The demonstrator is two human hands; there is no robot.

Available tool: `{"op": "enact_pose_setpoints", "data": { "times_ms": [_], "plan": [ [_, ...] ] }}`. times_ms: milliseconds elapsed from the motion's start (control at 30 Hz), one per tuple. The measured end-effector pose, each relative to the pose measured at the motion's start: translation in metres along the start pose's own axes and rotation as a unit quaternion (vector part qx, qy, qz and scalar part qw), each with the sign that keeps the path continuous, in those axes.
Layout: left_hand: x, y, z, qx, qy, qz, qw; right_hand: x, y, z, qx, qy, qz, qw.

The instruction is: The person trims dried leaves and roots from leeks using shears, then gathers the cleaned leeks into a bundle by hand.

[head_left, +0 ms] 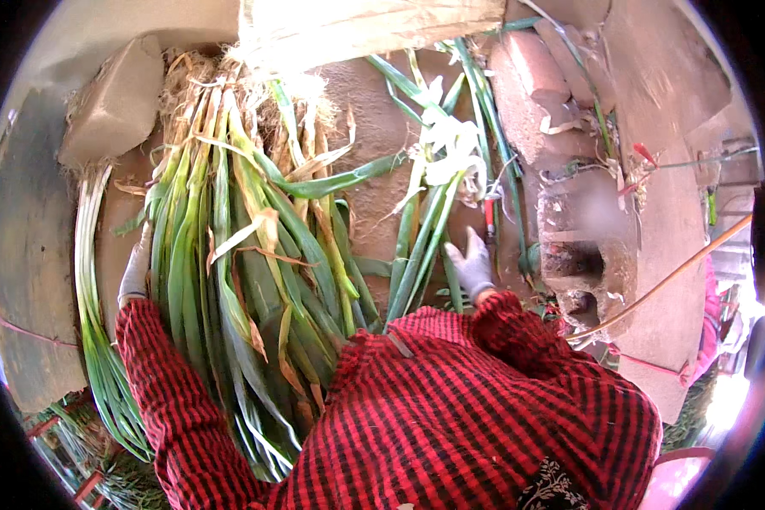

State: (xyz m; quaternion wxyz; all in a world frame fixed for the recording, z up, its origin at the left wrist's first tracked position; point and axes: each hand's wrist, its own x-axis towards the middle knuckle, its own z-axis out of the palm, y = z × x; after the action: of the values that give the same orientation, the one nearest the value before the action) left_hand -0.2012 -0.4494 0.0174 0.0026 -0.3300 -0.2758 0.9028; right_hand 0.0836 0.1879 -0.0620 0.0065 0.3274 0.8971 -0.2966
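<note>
My left hand (136,271), in a pale work glove, lies along the left side of a large heap of untrimmed green onions (188,236). Their leaves partly hide its fingers, so its grip is unclear. The heap has shaggy roots at the far end, yellowed dry leaves, and green tops reaching toward my body. My right hand (473,264), also gloved, is empty with thumb and fingers spread. Just beyond it lie a slim tool's red handle (489,217) and a tangle of white peeled onion skins (449,146) among loose green leaves (421,248).
At left, a cleaned bunch of green onions (89,255) has its root end by a stone-like block (111,105). Bricks (539,70), one hollow (577,255), line the right side. A thin stick (669,274) slants past them. A pale board (370,29) crosses the far edge.
</note>
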Motion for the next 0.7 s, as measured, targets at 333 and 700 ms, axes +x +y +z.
{"op": "enact_pose_setpoints", "data": {
  "times_ms": [333,700],
  "plan": [
    [-0.069,-0.073,-0.016,-0.900,0.078,-0.187,0.385,0.165,-0.184,0.011,0.743,-0.011,0.135,0.655],
    [-0.211,-0.338,-0.258,-0.989,0.129,-0.010,-0.065,0.206,-0.018,-0.083,0.232,0.082,-0.191,0.950]
  ]
}}
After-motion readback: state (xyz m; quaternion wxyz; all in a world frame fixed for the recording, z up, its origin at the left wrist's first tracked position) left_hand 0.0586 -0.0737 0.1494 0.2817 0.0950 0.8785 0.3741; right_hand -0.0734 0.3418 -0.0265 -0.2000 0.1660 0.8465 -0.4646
